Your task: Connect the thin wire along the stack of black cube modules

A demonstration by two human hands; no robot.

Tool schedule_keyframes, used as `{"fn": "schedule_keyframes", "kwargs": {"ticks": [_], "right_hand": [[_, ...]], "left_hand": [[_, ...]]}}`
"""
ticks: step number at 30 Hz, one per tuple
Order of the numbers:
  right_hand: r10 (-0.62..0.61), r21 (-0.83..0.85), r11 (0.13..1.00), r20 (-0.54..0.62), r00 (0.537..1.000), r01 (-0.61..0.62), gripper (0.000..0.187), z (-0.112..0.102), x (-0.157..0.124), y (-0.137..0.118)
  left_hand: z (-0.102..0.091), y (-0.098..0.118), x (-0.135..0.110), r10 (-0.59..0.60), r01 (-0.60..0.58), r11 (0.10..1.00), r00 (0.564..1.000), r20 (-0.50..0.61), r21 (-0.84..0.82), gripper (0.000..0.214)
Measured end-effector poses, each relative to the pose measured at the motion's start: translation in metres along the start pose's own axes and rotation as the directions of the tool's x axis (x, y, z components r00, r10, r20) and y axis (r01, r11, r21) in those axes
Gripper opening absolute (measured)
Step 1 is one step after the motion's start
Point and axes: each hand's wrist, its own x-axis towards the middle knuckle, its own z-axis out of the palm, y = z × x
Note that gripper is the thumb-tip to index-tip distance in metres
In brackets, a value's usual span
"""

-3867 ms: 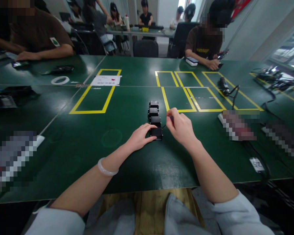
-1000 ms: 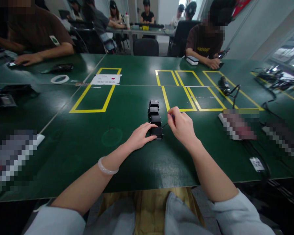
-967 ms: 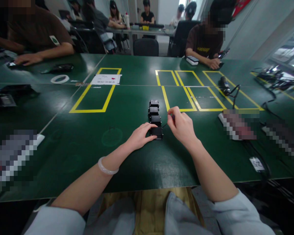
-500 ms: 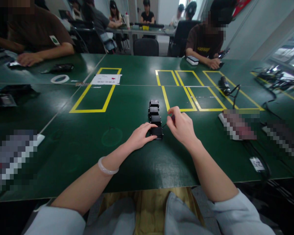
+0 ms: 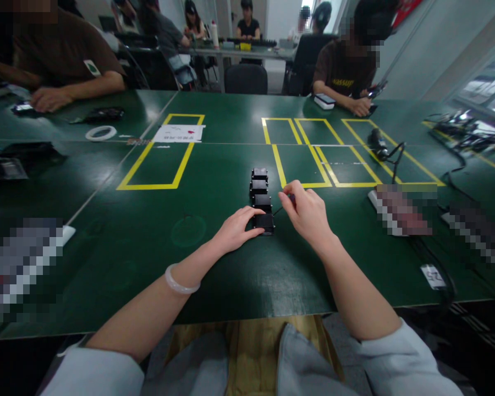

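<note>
Several small black blocks with tiny pegs or screws at their sides stand in a row on the green table; the nearest black block (image 5: pixel 264 222) lies closest to me. My left hand (image 5: pixel 236 230) grips that block from its left, thumb at the near edge and fingers over the far edge. In my right hand (image 5: pixel 307 212) is a small screwdriver (image 5: pixel 278 210), pinched between thumb and fingers. Its thin dark shaft points left to the right side of the nearest block. Whether the tip touches cannot be made out. My fingers hide most of the handle.
Yellow tape rectangles (image 5: pixel 177 180) mark the green table (image 5: pixel 214 291). A paper sheet (image 5: pixel 179 133) and a white ring (image 5: pixel 101 133) lie at the left. On the right are a black device on a stand (image 5: pixel 378 144) and cables (image 5: pixel 457 159). Other people sit across the table.
The fingers of my right hand have shifted slightly around the screwdriver handle, showing more of it. My left hand and the row of blocks have stayed in place.
</note>
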Motion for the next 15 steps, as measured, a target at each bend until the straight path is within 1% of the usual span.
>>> {"fn": "schedule_keyframes", "kwargs": {"ticks": [5,7,11,15], "right_hand": [[-0.001,-0.004,1.000,-0.009,1.000,0.001,0.013,0.0011,-0.0006,0.0007],[0.000,0.006,1.000,-0.004,1.000,0.000,0.013,0.0013,-0.0008,0.0008],[0.005,0.000,1.000,0.005,1.000,-0.005,0.021,0.0001,0.0001,0.0002],[0.025,-0.016,1.000,0.008,1.000,-0.025,0.016,-0.0020,0.0010,-0.0016]], "left_hand": [[0.0000,0.0000,-0.0002,-0.005,0.005,1.000,1.000,-0.003,-0.010,0.035],[0.0002,-0.0003,-0.0004,-0.003,0.003,1.000,1.000,-0.004,-0.010,0.036],[0.0002,-0.0008,-0.0006,0.002,-0.002,1.000,1.000,-0.007,-0.004,0.036],[-0.0002,-0.0004,-0.0007,-0.007,0.007,1.000,1.000,-0.005,-0.007,0.035]]}}
